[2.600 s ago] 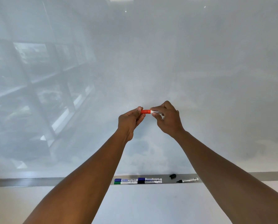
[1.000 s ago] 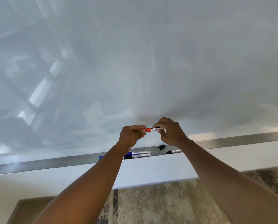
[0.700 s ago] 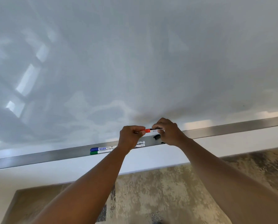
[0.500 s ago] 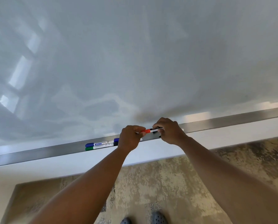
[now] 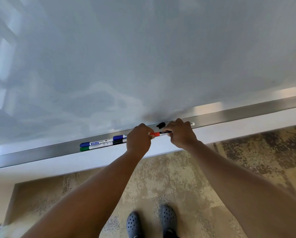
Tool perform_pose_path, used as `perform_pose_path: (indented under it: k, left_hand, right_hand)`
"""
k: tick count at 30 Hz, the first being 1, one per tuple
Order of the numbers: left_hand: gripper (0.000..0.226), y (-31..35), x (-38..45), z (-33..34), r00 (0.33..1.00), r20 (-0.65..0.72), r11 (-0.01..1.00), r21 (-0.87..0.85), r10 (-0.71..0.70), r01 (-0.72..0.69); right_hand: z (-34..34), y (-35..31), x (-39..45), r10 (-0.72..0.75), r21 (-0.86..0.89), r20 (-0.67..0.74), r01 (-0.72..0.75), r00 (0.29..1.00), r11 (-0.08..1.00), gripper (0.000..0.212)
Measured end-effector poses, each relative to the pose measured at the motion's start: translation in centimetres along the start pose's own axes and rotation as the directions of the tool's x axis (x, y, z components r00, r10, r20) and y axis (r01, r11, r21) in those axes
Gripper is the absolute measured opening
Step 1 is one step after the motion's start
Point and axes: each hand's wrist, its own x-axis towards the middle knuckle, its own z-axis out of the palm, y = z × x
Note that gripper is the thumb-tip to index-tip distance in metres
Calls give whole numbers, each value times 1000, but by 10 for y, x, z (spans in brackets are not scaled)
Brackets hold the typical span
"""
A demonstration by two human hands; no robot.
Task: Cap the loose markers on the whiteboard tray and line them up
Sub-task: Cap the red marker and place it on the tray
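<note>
Above tray (image 5: 229, 113), left hand (image 5: 138, 140), right hand (image 5: 181, 133) pinch red marker (image 5: 159, 133) (capped) between them.

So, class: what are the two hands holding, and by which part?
One red-capped white marker: the left hand pinches its red cap end, and the right hand grips the white barrel end.

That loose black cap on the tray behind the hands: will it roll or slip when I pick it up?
The black cap looks small and rounded, so it may roll along the tray if nudged. It is probably light and stiff. A fingertip pinch seems safest, since its smooth surface might slip.
</note>
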Motion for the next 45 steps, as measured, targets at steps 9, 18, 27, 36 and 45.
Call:
perform_pose_path:
  k: [9, 18, 27, 36, 45]
  left_hand:
    - [11, -1, 1, 13, 999, -30, 996, 85, 25, -23]
    - [25, 6, 3, 15, 999, -38, 999, 52, 5, -3]
    - [45, 37, 15, 15, 960, 62, 892, 356, 273, -277]
    - [18, 61, 28, 15, 899, 260, 631, 644, 353, -433]
    - [22, 72, 45, 16, 909, 275, 659, 626, 315, -417]
  right_hand:
    - [14, -2, 6, 3, 27, -70, -1, 998, 1000, 42]
    - [16, 1, 6, -15, 6, -75, 15, 997, 1000, 40]
    - [9, 21, 7, 68, -16, -150, -71, 986, 997, 47]
    - [7, 33, 11, 171, -18, -115, -174, 978, 984, 41]
    - [6, 39, 13, 263, -59, -102, -269, 960, 961, 32]
